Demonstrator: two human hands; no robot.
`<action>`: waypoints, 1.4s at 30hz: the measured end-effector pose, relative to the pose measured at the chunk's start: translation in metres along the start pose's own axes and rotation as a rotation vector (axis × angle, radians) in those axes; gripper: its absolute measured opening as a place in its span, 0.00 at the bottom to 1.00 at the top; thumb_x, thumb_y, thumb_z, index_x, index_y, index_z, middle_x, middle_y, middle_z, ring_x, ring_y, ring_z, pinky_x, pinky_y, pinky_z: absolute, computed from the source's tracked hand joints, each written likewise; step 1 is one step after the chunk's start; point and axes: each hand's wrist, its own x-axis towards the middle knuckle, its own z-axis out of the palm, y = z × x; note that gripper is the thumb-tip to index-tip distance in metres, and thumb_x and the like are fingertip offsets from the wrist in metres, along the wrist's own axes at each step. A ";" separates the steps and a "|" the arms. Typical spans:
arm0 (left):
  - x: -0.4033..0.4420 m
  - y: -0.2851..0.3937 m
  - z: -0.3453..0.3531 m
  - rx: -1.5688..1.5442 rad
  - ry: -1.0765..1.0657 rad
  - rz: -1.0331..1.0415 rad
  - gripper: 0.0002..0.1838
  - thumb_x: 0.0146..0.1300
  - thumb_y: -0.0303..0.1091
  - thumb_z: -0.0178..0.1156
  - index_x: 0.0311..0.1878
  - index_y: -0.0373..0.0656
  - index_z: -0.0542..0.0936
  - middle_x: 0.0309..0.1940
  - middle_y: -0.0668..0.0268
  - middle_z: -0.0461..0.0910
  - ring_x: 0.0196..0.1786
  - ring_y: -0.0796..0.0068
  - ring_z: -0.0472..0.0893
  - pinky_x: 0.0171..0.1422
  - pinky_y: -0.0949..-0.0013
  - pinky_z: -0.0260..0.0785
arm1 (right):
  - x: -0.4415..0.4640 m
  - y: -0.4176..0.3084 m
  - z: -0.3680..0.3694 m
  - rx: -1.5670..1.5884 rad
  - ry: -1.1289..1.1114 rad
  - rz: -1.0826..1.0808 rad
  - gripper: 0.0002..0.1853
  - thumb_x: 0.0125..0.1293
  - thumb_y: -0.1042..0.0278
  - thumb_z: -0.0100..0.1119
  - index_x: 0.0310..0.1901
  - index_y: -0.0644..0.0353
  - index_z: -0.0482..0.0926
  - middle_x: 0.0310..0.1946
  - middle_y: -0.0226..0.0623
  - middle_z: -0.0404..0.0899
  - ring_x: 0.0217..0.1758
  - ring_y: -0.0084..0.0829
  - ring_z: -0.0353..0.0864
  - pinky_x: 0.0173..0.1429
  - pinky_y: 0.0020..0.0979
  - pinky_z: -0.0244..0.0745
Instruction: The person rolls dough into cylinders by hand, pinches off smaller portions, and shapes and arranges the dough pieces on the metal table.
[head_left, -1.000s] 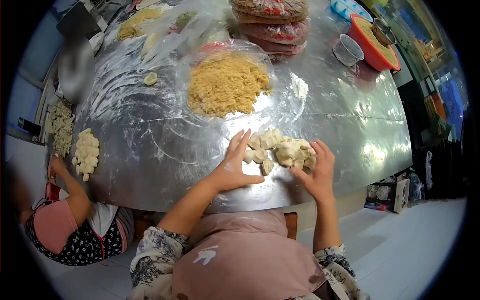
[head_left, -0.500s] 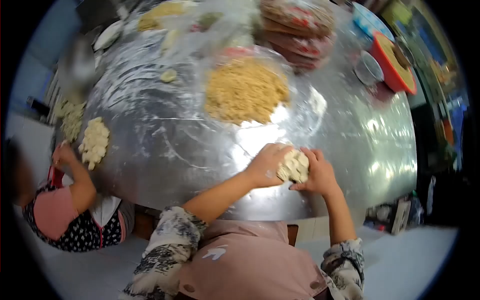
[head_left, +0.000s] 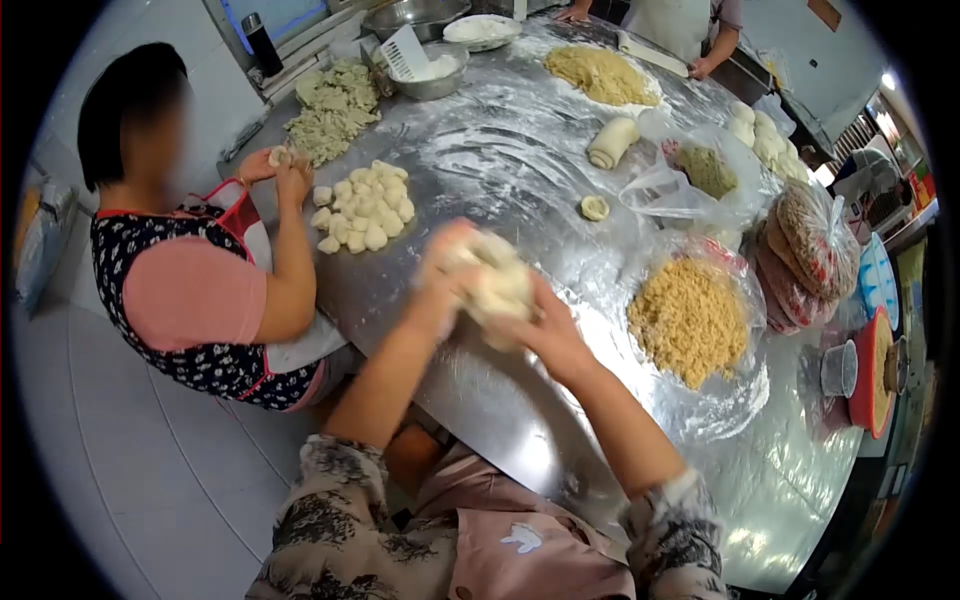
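Observation:
Between my two hands is a clump of pale dough pieces [head_left: 497, 283], held up off the steel table [head_left: 480, 390] and blurred by motion. My left hand [head_left: 442, 275] cups the clump from the left, its fingers smeared. On the other side, my right hand [head_left: 550, 330] wraps its fingers round the lower right of the clump. A pile of small dough pieces [head_left: 363, 207] lies on the table to the left of my hands. To the right sits a mound of yellow crumbly filling [head_left: 690, 320] on clear plastic.
A co-worker [head_left: 200, 250] stands at the left, handling a small dough piece beside greenish filling [head_left: 335, 105]. Another person's hand [head_left: 700, 68] touches a dough strip at the back. A dough roll [head_left: 612, 143], bagged stacks [head_left: 800, 260] and a red bowl [head_left: 873, 375] stand around.
My view has swung left, bringing the co-worker and the dough pile into fuller view. My hands have lifted the dough clump and carried it leftward, away from beside the yellow filling.

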 end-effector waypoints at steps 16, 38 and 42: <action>0.169 -0.056 0.055 0.985 0.080 0.336 0.35 0.58 0.41 0.70 0.67 0.41 0.71 0.63 0.49 0.73 0.67 0.51 0.72 0.72 0.56 0.63 | -0.066 0.063 -0.031 -0.180 0.234 0.219 0.17 0.71 0.64 0.65 0.56 0.61 0.78 0.39 0.25 0.78 0.36 0.14 0.73 0.41 0.20 0.72; 0.233 0.005 0.128 0.135 -0.105 -0.383 0.22 0.63 0.42 0.66 0.54 0.38 0.79 0.42 0.62 0.83 0.39 0.71 0.82 0.38 0.67 0.75 | -0.227 0.044 -0.075 0.252 0.774 0.438 0.22 0.74 0.55 0.61 0.60 0.62 0.78 0.48 0.32 0.84 0.47 0.18 0.80 0.53 0.20 0.75; 0.102 0.047 0.099 0.226 -0.192 -0.335 0.26 0.64 0.38 0.64 0.60 0.31 0.75 0.47 0.59 0.82 0.43 0.69 0.83 0.46 0.68 0.76 | -0.192 0.065 -0.076 0.900 0.389 0.390 0.36 0.75 0.36 0.48 0.72 0.57 0.67 0.61 0.41 0.77 0.60 0.36 0.80 0.64 0.35 0.76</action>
